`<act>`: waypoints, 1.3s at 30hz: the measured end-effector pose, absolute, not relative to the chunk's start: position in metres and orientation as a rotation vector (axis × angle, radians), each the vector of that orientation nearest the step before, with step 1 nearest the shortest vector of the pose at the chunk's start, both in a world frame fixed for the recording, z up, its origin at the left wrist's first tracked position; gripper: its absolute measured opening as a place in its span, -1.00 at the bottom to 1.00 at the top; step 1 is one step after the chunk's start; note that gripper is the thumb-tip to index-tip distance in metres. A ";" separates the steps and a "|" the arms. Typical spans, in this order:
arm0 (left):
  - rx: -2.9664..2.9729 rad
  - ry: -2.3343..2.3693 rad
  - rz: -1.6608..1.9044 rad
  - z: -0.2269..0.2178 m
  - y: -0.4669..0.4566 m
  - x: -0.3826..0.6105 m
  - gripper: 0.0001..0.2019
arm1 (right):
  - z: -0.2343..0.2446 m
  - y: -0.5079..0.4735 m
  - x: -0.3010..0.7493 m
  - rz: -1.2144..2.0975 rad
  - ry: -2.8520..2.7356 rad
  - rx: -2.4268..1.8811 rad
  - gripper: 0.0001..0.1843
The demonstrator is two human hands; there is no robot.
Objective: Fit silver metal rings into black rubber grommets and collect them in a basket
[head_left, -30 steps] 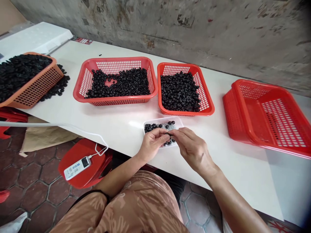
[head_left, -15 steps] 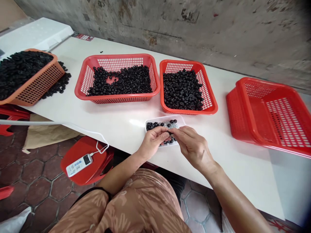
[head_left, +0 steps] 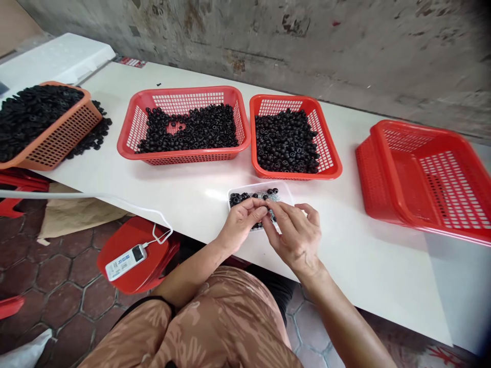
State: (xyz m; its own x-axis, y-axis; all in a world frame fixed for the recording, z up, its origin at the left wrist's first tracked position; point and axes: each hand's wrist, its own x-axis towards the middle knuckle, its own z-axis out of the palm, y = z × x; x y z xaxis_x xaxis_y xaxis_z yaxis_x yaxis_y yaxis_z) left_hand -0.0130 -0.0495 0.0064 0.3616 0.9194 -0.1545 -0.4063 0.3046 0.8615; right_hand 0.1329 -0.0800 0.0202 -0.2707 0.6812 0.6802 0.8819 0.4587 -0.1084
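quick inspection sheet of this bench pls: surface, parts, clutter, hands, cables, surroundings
surface: white table, smooth.
job's things: small white tray with black rings; wide red basket and narrow red basket behind it, both holding more rings.
clutter: orange basket heaped with rings, some spilled beside it; nested red baskets at right.
grippers: left hand and right hand meet fingertips over the tray; what they pinch is too small to tell.
cables: white cable runs to a white device on a red stool.
surroundings: concrete wall, hexagonal floor tiles.

Matt black rubbery rings [head_left: 286, 140]; red perforated plastic baskets [head_left: 422, 176]; smooth glossy white table [head_left: 184, 191]; rough concrete wall [head_left: 345, 46].
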 end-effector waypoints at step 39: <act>0.609 0.743 1.061 0.007 -0.056 0.003 -0.60 | 0.016 -0.072 0.142 -0.624 -2.076 -1.321 -0.68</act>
